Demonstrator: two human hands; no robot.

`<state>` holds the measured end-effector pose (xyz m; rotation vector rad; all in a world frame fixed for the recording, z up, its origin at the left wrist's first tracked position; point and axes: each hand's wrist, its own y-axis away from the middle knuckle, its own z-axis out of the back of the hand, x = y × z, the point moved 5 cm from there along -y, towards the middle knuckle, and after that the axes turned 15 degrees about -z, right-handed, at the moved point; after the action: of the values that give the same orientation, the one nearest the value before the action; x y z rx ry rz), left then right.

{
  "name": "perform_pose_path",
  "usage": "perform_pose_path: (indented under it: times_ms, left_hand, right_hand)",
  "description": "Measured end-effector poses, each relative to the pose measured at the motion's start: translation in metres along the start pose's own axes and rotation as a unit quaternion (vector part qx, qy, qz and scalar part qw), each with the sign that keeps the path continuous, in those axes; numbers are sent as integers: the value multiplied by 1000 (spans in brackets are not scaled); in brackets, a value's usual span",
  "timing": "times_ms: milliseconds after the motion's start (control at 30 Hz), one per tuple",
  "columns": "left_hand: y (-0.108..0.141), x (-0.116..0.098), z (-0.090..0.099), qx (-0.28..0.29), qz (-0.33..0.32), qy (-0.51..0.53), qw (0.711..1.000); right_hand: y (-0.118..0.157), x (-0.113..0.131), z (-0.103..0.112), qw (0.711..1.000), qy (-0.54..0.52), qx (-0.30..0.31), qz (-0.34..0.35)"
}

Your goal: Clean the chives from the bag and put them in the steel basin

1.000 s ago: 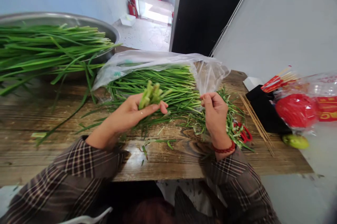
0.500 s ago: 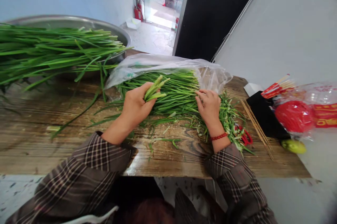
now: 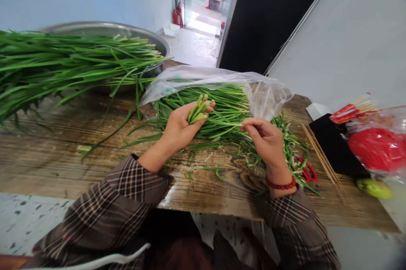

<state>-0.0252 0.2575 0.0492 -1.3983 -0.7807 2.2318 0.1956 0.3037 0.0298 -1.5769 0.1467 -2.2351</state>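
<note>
My left hand (image 3: 181, 125) is closed around a small bunch of garlic chives (image 3: 199, 110), their pale cut ends poking up past the thumb. My right hand (image 3: 267, 138), with a red bracelet at the wrist, pinches the pale end of one chive stalk between thumb and fingertips. That stalk stretches left over the pile of garlic chives (image 3: 228, 103), which lies on and partly under a clear plastic bag (image 3: 206, 74). Scraps of trimmed leaves (image 3: 288, 134) lie beside and behind my right wrist.
A large metal basin (image 3: 163, 43) heaped with long chives (image 3: 79, 60) stands at left on the wooden table (image 3: 104, 172). Right of my hand lie red-handled scissors (image 3: 309, 172), thin sticks (image 3: 323, 162), a black box (image 3: 333, 147) and a red bundle in plastic (image 3: 377, 147).
My right hand has drawn back from the pile towards me and now pinches a stalk. The left hand still grips its bunch, its fingers opened a little. The whole view has shifted slightly.
</note>
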Motion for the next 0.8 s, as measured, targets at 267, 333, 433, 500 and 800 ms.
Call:
perform_pose_path:
  times_ms: [267,333,433,500,800]
  left_hand:
    - [8,4,-29,188,-81,-77,976]
    - [9,6,-31,191,-57,-90,976]
    - [9,7,-33,182,-30,-104,977]
    - [9,7,-35,185,-25,-100,977]
    - [8,15,-27,170,-24,-91,981]
  right_hand:
    - [4,5,-11,999,16,35,11]
    - [4,-2,-18,999,-17,42,-20]
    - [6,-9,-33,995,-51,68,-46]
    - [6,-9,-41,995,-46,75,-42]
    - [-2,-6,6,998,44,-48,-8]
